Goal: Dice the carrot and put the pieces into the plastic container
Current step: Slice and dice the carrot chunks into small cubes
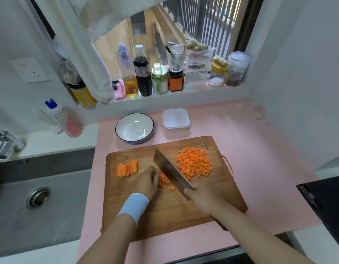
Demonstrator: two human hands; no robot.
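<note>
A wooden cutting board (165, 212) lies on the pink counter. A heap of diced carrot (194, 162) covers its right half. Carrot slices (126, 168) lie stacked at its left. My left hand (145, 182), with a blue wristband, holds down a small bunch of carrot strips (163, 181) with curled fingers. My right hand (204, 197) grips the handle of a cleaver (170, 169), whose blade stands right beside the strips. The empty plastic container (176, 120) sits behind the board.
An empty white bowl (134, 128) with a dark rim stands left of the container. Bottles and jars (161, 79) line the windowsill. A steel sink (39, 195) lies to the left, a black cooktop (327, 202) at the right edge.
</note>
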